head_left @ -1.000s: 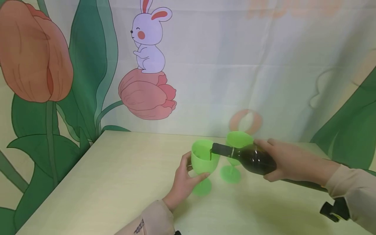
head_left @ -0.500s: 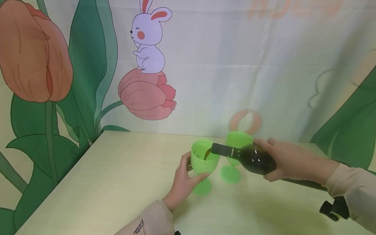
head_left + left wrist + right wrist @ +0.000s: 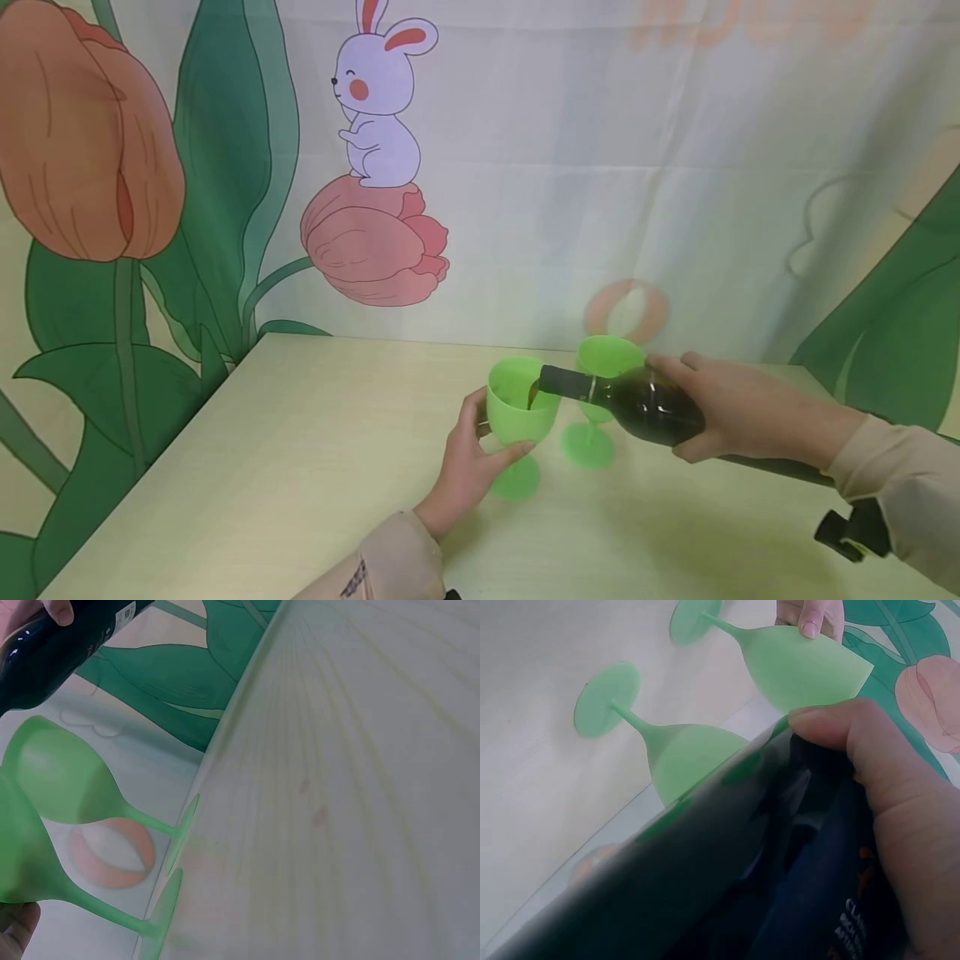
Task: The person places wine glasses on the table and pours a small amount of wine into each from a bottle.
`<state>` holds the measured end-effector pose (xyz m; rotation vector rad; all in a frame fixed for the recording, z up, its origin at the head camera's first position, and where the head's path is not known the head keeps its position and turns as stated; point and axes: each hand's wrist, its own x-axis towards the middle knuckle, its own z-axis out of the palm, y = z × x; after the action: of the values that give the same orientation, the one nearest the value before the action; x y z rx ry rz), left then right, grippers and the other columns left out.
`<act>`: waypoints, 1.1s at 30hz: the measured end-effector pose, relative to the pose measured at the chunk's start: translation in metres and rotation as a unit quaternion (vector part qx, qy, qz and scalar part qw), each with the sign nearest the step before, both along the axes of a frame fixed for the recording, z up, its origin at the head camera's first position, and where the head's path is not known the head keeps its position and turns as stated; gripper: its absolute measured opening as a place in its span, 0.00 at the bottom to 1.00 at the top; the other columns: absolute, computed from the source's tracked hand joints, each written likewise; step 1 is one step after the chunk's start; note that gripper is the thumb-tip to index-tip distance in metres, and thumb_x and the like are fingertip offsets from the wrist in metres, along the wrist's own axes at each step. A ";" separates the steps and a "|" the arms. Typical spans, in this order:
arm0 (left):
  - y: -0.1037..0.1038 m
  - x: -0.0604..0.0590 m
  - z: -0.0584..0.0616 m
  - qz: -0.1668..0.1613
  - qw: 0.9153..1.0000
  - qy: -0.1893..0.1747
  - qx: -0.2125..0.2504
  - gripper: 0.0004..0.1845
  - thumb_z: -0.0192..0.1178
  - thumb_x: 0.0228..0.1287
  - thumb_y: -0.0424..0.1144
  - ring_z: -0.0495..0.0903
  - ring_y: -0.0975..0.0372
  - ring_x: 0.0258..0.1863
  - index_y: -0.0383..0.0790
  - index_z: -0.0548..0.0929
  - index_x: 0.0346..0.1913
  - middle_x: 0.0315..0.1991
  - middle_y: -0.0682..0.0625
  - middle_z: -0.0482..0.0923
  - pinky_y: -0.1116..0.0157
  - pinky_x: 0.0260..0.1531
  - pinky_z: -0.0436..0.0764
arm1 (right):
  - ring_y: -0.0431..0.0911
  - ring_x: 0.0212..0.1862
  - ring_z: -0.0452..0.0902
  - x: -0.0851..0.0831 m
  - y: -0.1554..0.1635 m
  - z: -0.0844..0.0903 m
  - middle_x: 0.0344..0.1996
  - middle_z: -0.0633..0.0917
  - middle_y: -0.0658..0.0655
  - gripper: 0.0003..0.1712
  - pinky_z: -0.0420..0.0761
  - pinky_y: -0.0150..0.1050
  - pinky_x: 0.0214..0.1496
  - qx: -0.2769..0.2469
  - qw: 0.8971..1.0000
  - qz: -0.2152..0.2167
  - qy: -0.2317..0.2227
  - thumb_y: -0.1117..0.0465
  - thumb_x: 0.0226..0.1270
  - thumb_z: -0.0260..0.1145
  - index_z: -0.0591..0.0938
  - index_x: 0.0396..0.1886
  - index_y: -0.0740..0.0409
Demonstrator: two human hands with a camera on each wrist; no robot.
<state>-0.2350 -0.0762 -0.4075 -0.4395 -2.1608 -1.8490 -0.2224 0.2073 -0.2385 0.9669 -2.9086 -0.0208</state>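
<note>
My right hand [image 3: 720, 408] grips a dark wine bottle [image 3: 652, 408] near its shoulder, tilted with its neck pointing left. The mouth is at the rim of a green goblet [image 3: 517, 421], and a thin stream of dark liquid runs into the bowl. With thumb and fingers around that bowl, my left hand [image 3: 472, 458] holds the goblet upright. Behind the bottle neck stands a second green goblet [image 3: 588, 446], partly hidden by it. In the right wrist view the bottle [image 3: 727, 877] fills the foreground, with the thumb along its side and both goblets beyond.
A pale wooden table [image 3: 300, 467] lies under everything. At its back edge hangs a cloth backdrop [image 3: 510, 167] printed with tulips and a white rabbit. A black wrist device [image 3: 855, 532] sits at the right sleeve.
Both hands, the bottle and the goblets stay almost still. The stream of dark liquid from the bottle changes shape between frames, hanging near vertical at first and more slanted afterwards.
</note>
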 end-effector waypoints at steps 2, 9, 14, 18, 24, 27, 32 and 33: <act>0.000 0.000 0.000 0.000 1.000 0.002 -0.001 0.40 0.73 0.52 0.42 0.74 0.57 0.57 0.51 0.63 0.67 0.60 0.51 0.74 0.56 0.59 0.75 | 0.39 0.26 0.69 0.000 0.000 0.000 0.33 0.75 0.49 0.51 0.69 0.33 0.24 0.002 1.000 -0.003 0.000 0.47 0.38 0.74 0.67 0.65 0.55; 0.000 0.000 0.000 -0.001 1.000 0.003 -0.004 0.40 0.72 0.52 0.42 0.74 0.57 0.57 0.51 0.63 0.67 0.60 0.52 0.73 0.56 0.59 0.74 | 0.39 0.27 0.70 -0.001 0.000 -0.001 0.33 0.75 0.49 0.49 0.70 0.33 0.25 0.003 1.000 0.003 0.004 0.46 0.37 0.75 0.68 0.63 0.54; 0.000 0.000 -0.001 -0.001 1.000 0.003 -0.005 0.40 0.73 0.52 0.42 0.74 0.57 0.57 0.52 0.63 0.67 0.60 0.51 0.73 0.55 0.59 0.75 | 0.39 0.27 0.70 -0.001 0.000 0.000 0.33 0.75 0.49 0.49 0.70 0.33 0.25 0.003 1.000 0.002 0.001 0.46 0.37 0.75 0.68 0.63 0.54; 0.000 0.000 -0.001 -0.002 1.000 0.005 -0.004 0.40 0.72 0.52 0.42 0.74 0.56 0.56 0.51 0.63 0.67 0.60 0.51 0.73 0.54 0.59 0.75 | 0.39 0.27 0.70 -0.001 0.000 0.000 0.34 0.76 0.50 0.50 0.70 0.33 0.25 0.004 1.000 0.000 -0.001 0.46 0.38 0.75 0.67 0.64 0.54; 0.000 -0.001 -0.001 -0.003 1.000 0.001 -0.002 0.40 0.72 0.52 0.42 0.74 0.56 0.56 0.52 0.63 0.67 0.60 0.50 0.73 0.53 0.59 0.74 | 0.39 0.27 0.70 -0.001 0.000 0.000 0.33 0.75 0.49 0.51 0.70 0.33 0.24 0.009 1.000 0.001 0.002 0.44 0.38 0.75 0.67 0.65 0.56; 0.000 -0.001 -0.001 -0.003 1.000 -0.001 -0.001 0.40 0.73 0.52 0.42 0.75 0.55 0.56 0.51 0.63 0.67 0.59 0.49 0.74 0.53 0.59 0.74 | 0.38 0.27 0.69 -0.001 0.000 -0.002 0.33 0.75 0.48 0.51 0.70 0.33 0.25 0.009 1.000 0.006 0.005 0.43 0.39 0.75 0.68 0.65 0.57; 0.000 -0.001 -0.001 -0.001 1.000 -0.003 -0.001 0.40 0.73 0.52 0.42 0.75 0.55 0.55 0.51 0.63 0.67 0.59 0.49 0.74 0.53 0.58 0.74 | 0.37 0.27 0.68 -0.002 0.001 -0.004 0.33 0.75 0.47 0.51 0.70 0.33 0.27 0.003 1.000 0.018 0.014 0.43 0.40 0.75 0.68 0.65 0.56; 0.000 -0.001 -0.001 -0.001 1.000 -0.002 -0.001 0.40 0.73 0.52 0.42 0.75 0.55 0.55 0.51 0.63 0.67 0.59 0.49 0.74 0.53 0.58 0.74 | 0.37 0.28 0.68 -0.002 0.001 -0.005 0.33 0.75 0.47 0.51 0.70 0.33 0.27 0.000 1.000 0.019 0.012 0.43 0.40 0.75 0.67 0.65 0.56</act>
<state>-0.2356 -0.0761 -0.4084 -0.4389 -2.1664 -1.8509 -0.2248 0.2085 -0.2431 1.0159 -2.8677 -0.0309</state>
